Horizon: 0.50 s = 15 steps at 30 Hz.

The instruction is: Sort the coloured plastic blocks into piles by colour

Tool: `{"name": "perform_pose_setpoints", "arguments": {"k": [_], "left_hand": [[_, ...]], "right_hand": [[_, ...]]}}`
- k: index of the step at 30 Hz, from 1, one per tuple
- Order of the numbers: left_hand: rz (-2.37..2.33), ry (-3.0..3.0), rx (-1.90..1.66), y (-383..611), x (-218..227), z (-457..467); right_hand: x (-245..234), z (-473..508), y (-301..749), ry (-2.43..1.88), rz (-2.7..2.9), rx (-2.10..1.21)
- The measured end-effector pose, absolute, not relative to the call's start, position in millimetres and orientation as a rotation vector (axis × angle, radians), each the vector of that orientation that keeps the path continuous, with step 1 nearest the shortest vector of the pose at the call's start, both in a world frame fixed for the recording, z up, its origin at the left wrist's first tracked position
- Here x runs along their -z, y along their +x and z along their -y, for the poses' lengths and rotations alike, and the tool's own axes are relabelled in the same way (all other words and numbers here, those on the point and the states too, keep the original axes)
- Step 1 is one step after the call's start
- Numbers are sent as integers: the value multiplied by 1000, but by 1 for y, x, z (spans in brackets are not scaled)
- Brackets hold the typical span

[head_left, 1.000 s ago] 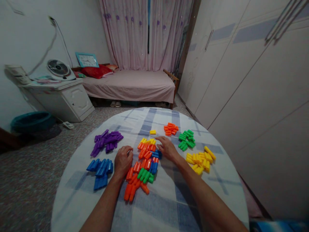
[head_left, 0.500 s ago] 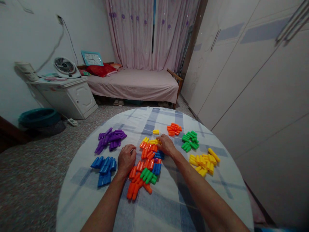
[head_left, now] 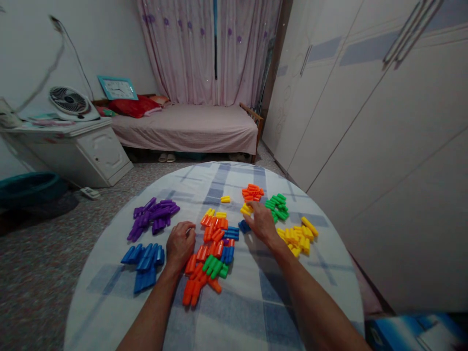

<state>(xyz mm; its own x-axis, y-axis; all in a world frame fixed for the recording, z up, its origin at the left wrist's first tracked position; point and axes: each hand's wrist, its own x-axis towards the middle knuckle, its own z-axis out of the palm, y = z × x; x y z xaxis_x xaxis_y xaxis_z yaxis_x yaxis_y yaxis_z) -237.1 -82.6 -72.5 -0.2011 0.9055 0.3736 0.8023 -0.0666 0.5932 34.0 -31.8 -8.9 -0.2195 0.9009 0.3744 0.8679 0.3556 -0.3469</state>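
Note:
My right hand (head_left: 261, 222) is beyond the middle of the table, its fingers closed on a yellow plastic piece (head_left: 246, 209). A blue piece (head_left: 244, 226) lies just below those fingers. My left hand (head_left: 180, 244) rests on the cloth, loosely curled with a gap at the thumb, and holds nothing I can see. It sits between the blue pieces (head_left: 146, 265) and a mixed group of mostly orange pieces (head_left: 206, 253), which includes green, blue and yellow ones. The pieces look like short joined tubes.
Round the table (head_left: 234, 321) lie purple pieces (head_left: 153, 214), an orange pile (head_left: 253, 192), green pieces (head_left: 278, 207), yellow pieces (head_left: 298, 237) and one lone yellow piece (head_left: 225, 199). A bed (head_left: 190, 124) stands behind; a wardrobe (head_left: 365, 146) lines the right.
My right hand has moved right, away from the mixed group, with a yellow piece in its fingers. My left hand stays beside the group. The camera view has turned slightly right.

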Motion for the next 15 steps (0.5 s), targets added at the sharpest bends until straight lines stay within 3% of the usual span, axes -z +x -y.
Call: {"name": "perform_pose_setpoints", "arguments": {"k": [8,15], "left_hand": [[-2045,1872,-1118,-236,69,83],[-2028,1879,-1106,-238,70,83]], "right_hand": [[10,57,157,-1950,1907,193],[19,57,175,-2088,2116,229]]}}
